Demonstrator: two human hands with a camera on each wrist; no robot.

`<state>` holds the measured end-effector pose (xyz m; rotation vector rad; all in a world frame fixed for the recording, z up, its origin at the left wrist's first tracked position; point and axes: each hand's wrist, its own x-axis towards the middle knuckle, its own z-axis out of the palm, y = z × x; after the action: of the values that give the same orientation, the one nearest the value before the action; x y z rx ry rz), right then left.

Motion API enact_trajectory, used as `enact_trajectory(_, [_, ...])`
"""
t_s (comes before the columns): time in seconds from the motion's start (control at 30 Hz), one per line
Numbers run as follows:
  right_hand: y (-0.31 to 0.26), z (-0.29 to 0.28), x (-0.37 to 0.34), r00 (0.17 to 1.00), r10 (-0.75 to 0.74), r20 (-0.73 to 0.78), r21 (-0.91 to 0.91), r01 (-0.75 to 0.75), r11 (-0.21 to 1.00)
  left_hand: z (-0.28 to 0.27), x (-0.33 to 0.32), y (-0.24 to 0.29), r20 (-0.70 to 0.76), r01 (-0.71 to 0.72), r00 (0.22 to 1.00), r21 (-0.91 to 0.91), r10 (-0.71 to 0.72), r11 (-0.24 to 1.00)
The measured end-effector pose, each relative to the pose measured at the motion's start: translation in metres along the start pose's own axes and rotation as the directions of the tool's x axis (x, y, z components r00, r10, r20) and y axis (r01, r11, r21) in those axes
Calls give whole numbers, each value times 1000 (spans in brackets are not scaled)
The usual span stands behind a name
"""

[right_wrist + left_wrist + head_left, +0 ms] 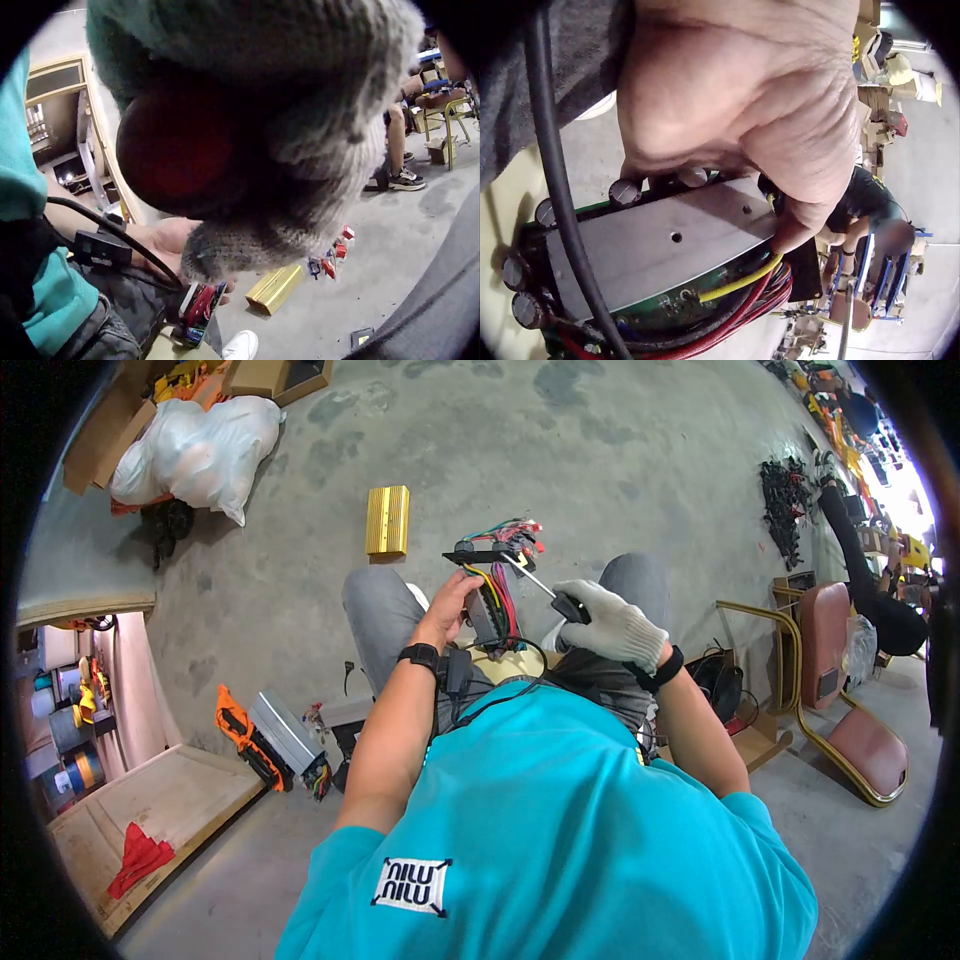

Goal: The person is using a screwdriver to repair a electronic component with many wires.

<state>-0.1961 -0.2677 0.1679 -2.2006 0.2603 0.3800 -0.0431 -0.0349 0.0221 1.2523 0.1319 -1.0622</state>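
A circuit board assembly with a grey metal bar (660, 244), round capacitors and red, yellow and black wires lies between the knees. My bare left hand (452, 608) grips it by its sides, thumb near the yellow wire. A black end plate (490, 558) with coloured wires and red connectors stands at its far end. My gloved right hand (612, 625) holds a screwdriver (530, 576) by its dark handle, the shaft pointing toward the plate. In the right wrist view the glove (330, 150) wraps the handle's rounded dark end (176, 154).
A gold metal case (388, 520) lies on the floor ahead. At the left are a silver case (285, 732), an orange part (240, 725) and a white bag (205, 455). A pink chair (865, 745) stands at the right. Another person (870, 202) sits in the background.
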Motion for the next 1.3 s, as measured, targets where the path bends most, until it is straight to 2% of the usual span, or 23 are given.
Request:
enact_trajectory(0.1, [-4,-10,-10,1000,1,22,-80,1,997,0,3,1,41,-9,999,-48,11,999])
enact_trajectory(0.17, [-4,-15,-10,994,-107,11,37,107,994,2,1,3,57,-18,998,-56,21,998])
enact_trajectory(0.2, [-6,-18,-10,994,-106,12,40,105,994,1,2,3,56,-15,998,-55,19,998])
enact_trajectory(0.27, [-12,-25,-10,999,37,36,21,-38,999,0,3,2,54,2,999,-20,-1,1000])
enact_trajectory(0.33, [-15,-29,-10,999,36,34,70,-39,997,-2,6,-1,72,-17,997,-32,19,999])
enact_trajectory(0.43, [-13,-35,-9,997,-25,79,145,13,989,-4,8,-5,75,-35,996,-55,39,998])
enact_trajectory(0.5, [-5,-31,-7,991,-130,18,232,122,965,-7,11,-8,64,-38,997,-64,42,997])
enact_trajectory(0.53, [-3,-31,-5,991,-130,18,232,122,965,-10,14,-10,53,-31,998,-65,35,997])
enact_trajectory(0.6, [-4,-29,-3,999,-50,-9,341,50,939,-11,13,-10,42,-24,999,-66,26,998])
enact_trajectory(0.73, [-11,-27,-4,998,-13,-57,318,31,948,-3,6,-2,11,1,1000,-85,0,996])
enact_trajectory(0.8, [-12,-25,-3,991,133,-21,398,-114,910,-1,4,0,-3,0,1000,-75,0,997])
enact_trajectory(0.93, [-20,-25,-8,991,120,-51,418,-88,904,-3,5,0,-75,25,997,-59,-29,998])
enact_trajectory(1.03, [-18,-18,-6,992,64,-112,396,-15,918,-4,7,0,-106,35,994,-40,-39,999])
enact_trajectory(1.1, [-20,-15,-6,984,144,-101,475,-80,876,-5,8,-1,-110,33,993,-33,-36,999])
enact_trajectory(1.3, [-20,-4,-5,961,206,-184,558,-71,827,-7,9,-3,-117,37,992,-3,-37,999])
